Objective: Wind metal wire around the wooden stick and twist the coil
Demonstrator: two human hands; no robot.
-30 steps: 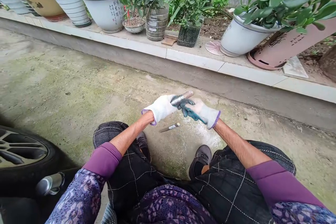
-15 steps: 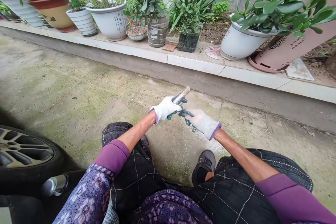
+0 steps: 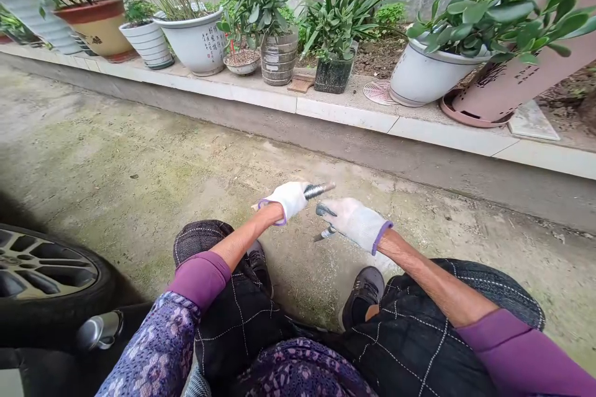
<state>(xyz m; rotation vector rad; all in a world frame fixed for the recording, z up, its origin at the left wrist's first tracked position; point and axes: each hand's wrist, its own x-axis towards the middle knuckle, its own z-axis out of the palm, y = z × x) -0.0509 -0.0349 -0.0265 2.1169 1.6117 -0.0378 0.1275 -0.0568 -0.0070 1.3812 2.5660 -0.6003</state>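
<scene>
My left hand [image 3: 287, 198], in a white glove, is closed round a short tool [image 3: 318, 190] with a wire-wrapped grip and a brownish end pointing right. A little to the right and lower, my right hand [image 3: 351, 221], also gloved, hovers palm down over the ground, its dark-coated fingertips curled. A second small tool [image 3: 325, 234] lies on the concrete, partly hidden under that hand; I cannot tell whether the fingers touch it. Both hands are above the ground between my knees.
A raised tiled ledge [image 3: 344, 113] runs across the back with several potted plants, among them a white pot [image 3: 198, 43] and a tilted pink pot [image 3: 507, 84]. A car wheel [image 3: 44, 273] and exhaust pipe [image 3: 95, 330] sit at lower left. My shoes [image 3: 363, 290] rest on mossy concrete.
My right hand has let go of the tool in my left hand and dropped toward the ground. My left hand has lowered and turned its tool more level.
</scene>
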